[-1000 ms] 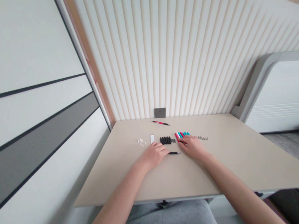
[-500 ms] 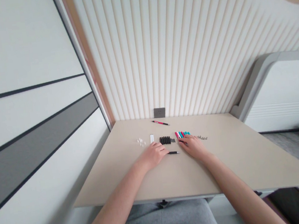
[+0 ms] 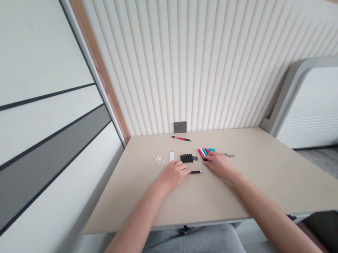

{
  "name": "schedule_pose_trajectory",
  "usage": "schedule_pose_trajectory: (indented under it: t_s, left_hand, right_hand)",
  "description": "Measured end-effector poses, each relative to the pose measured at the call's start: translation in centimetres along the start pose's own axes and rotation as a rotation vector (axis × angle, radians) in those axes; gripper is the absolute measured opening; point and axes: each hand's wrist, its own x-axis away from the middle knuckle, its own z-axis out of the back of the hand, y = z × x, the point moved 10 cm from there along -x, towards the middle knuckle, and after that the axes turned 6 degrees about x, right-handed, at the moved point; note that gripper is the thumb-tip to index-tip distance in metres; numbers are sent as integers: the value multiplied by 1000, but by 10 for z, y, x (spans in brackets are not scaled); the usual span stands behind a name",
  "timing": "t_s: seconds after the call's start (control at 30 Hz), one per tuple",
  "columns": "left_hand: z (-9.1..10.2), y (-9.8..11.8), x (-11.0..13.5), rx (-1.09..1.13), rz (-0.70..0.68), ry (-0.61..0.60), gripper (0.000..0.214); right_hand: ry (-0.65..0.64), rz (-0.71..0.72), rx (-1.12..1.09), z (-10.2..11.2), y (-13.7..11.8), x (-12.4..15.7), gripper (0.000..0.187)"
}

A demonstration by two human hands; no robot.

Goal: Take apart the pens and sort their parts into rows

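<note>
On the left of the table, tiny white beads sit in a small heap, and a thin white strip lies just to their right. The left grip rests flat and open on the table, palm down, with nothing in it. Farther back, a red and black pen lies alone near the wall. A row of black ribbed pieces sits just past the left fingers, and a black pen lies by their tips. Next comes a tight row of red, white and teal pens. The right grip sits close by, with its fingers a little curled near a thin dark stick. I cannot tell if it has hold of the stick. Small gray metal bits lie just past it.

The beads could roll away if a hand bumps them. The black pen could roll too. If the right fingers slide forward, they could knock the tight row of pens out of line.
</note>
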Motion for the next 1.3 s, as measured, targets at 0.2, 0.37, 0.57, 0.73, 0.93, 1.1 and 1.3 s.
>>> schedule_pose_trajectory:
  t_s: [0.2,0.37,0.57,0.73,0.93,1.1,1.3]
  left_hand:
    - [0,0,0,-5,5,-3,17]
    - [-2,-1,0,-10,3,-10,16]
    - [-1,-1,1,-25,10,2,15]
    - [-2,0,1,-34,2,-6,16]
    - [-3,0,0,-24,-4,-10,16]
    - [-3,-1,1,-21,-6,4,17]
    - [-2,0,1,-41,-14,11,15]
  right_hand:
    - [15,10,-12,1,-3,-1,32]
    - [75,-9,-55,10,-1,0,34]
    - [153,-102,-144,17,23,4,33]
    - [214,-171,-219,19,49,19,30]
    - [242,-220,-182,19,66,38,28]
    - [210,-271,-87,17,67,41,29]
    - [169,-283,-27,16,62,40,31]
